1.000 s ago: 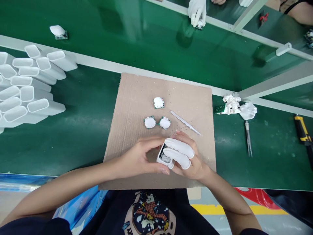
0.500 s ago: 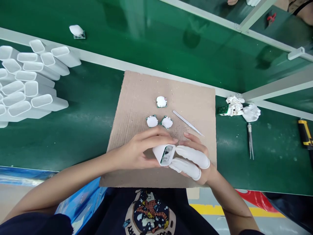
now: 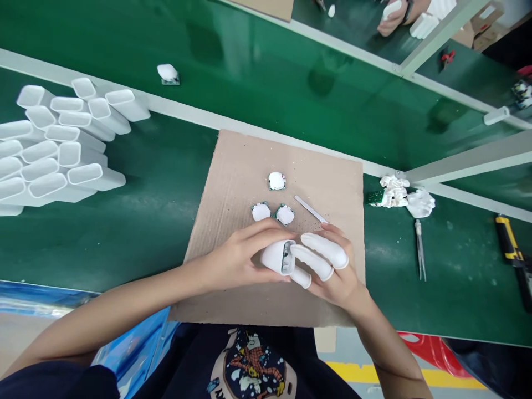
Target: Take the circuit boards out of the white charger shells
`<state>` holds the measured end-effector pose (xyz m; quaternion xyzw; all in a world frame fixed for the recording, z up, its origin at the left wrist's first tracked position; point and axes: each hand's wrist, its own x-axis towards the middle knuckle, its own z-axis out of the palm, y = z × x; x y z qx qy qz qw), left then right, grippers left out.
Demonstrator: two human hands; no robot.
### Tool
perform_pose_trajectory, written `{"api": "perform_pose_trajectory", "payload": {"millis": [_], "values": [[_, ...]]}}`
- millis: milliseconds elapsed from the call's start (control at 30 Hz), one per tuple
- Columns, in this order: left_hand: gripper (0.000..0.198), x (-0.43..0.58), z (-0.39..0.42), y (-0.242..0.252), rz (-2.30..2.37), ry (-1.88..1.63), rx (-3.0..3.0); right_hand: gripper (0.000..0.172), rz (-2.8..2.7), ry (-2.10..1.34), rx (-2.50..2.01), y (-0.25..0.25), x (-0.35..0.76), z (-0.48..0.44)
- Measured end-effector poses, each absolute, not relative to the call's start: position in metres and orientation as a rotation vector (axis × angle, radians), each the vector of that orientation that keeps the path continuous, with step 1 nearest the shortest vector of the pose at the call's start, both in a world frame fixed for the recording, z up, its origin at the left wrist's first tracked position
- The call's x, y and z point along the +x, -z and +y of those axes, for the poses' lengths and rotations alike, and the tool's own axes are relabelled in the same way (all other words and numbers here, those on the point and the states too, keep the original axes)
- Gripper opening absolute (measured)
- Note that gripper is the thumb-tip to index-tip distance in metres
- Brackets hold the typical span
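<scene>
My left hand [image 3: 245, 252] is closed around a white plastic housing [image 3: 272, 257], its open end facing right. A green-edged circuit board [image 3: 286, 256] shows inside that opening. White finger cots cover the thumb and two fingers of my right hand [image 3: 326, 266]. Its index fingertip reaches into the mouth of the housing while the thumb touches the lower rim. Just beyond my hands, three small boards topped with white pads, such as the rear one [image 3: 276, 180], lie on cardboard [image 3: 233, 166]. Metal tweezers [image 3: 310, 208] are partly covered by my right fingers.
Many white housings [image 3: 54, 160] stand grouped at left. Another padded board [image 3: 168, 73] sits beyond the pale rail. At right are crumpled finger cots [image 3: 420, 203], a second pair of tweezers [image 3: 420, 249] and a yellow-black tool [image 3: 509, 238]. A co-worker's hand [image 3: 389, 25] holds something white.
My right index finger has moved from the rim into the housing's opening, and the housing has turned slightly. The camera view has shifted, bringing the co-worker's hand further into view.
</scene>
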<state>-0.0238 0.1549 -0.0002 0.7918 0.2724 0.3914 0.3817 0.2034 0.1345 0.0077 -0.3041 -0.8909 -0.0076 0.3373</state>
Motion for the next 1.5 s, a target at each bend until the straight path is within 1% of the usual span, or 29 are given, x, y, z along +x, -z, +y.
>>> {"api": "perform_pose_trajectory", "payload": {"millis": [67, 133, 233, 333, 400, 467, 500, 533, 633, 733, 767, 800, 933, 1000, 1133, 1233, 1300, 1367, 1433, 1500], "values": [[0.052, -0.024, 0.153, 0.003, 0.804, -1.001, 2.153, 0.045, -2.337, -0.097, -0.928, -0.011, 0.197, 0.132], [0.05, -0.024, 0.152, 0.007, 0.922, -1.017, 2.333, 0.053, -2.331, -0.282, -1.076, -0.014, 0.19, 0.129], [0.044, -0.024, 0.153, 0.011, 1.019, -1.045, 2.576, 0.054, -2.292, -0.539, -1.155, -0.016, 0.18, 0.127], [0.038, -0.025, 0.156, 0.011, 1.056, -1.078, 2.622, 0.049, -2.265, -0.616, -1.131, -0.02, 0.18, 0.134], [0.038, -0.025, 0.156, 0.009, 1.058, -1.099, 2.475, 0.037, -2.234, -0.648, -1.04, -0.026, 0.184, 0.15], [0.043, -0.025, 0.154, 0.008, 1.018, -1.104, 2.284, 0.02, -2.138, -0.659, -0.972, -0.035, 0.185, 0.181], [0.048, -0.025, 0.153, 0.007, 0.992, -1.111, 2.213, 0.016, -2.081, -0.652, -0.967, -0.039, 0.182, 0.203], [0.053, -0.025, 0.153, 0.008, 0.962, -1.13, 2.169, 0.017, -2.037, -0.62, -0.997, -0.043, 0.174, 0.228], [0.068, -0.025, 0.151, 0.013, 0.847, -1.208, 2.145, 0.034, -2.128, -0.599, -1.08, -0.044, 0.127, 0.316], [0.071, -0.024, 0.151, 0.02, 0.674, -1.272, 2.223, 0.057, -2.334, -0.591, -1.131, -0.029, 0.057, 0.395], [0.072, -0.023, 0.151, 0.022, 0.631, -1.283, 2.251, 0.062, -2.393, -0.577, -1.14, -0.023, 0.035, 0.415], [0.073, -0.023, 0.152, 0.024, 0.599, -1.286, 2.268, 0.063, -2.449, -0.566, -1.147, -0.018, 0.015, 0.43], [0.072, -0.022, 0.154, 0.023, 0.617, -1.212, 2.155, 0.04, -2.602, -0.507, -1.207, -0.01, -0.032, 0.46], [0.064, -0.022, 0.156, 0.017, 0.654, -1.17, 2.005, 0.034, -2.653, -0.473, -1.219, -0.014, -0.036, 0.458], [0.047, -0.023, 0.158, 0.003, 0.736, -1.045, 1.669, 0.03, -2.78, -0.457, -1.143, -0.025, -0.007, 0.416], [0.048, -0.023, 0.156, 0.0, 0.68, -0.897, 1.616, 0.034, -2.913, -0.468, -1.038, -0.027, 0.03, 0.356], [0.051, -0.021, 0.153, 0.002, 0.638, -0.852, 1.671, 0.045, -2.978, -0.446, -1.013, -0.024, 0.052, 0.315], [0.053, -0.019, 0.151, 0.005, 0.637, -0.844, 1.709, 0.052, -3.021, -0.42, -1.024, -0.022, 0.067, 0.284], [0.051, -0.018, 0.15, 0.006, 0.681, -0.836, 1.664, 0.052, -3.024, -0.38, -1.074, -0.025, 0.079, 0.267], [0.048, -0.018, 0.152, 0.004, 0.759, -0.832, 1.555, 0.045, -2.971, -0.309, -1.189, -0.033, 0.097, 0.259]]}}
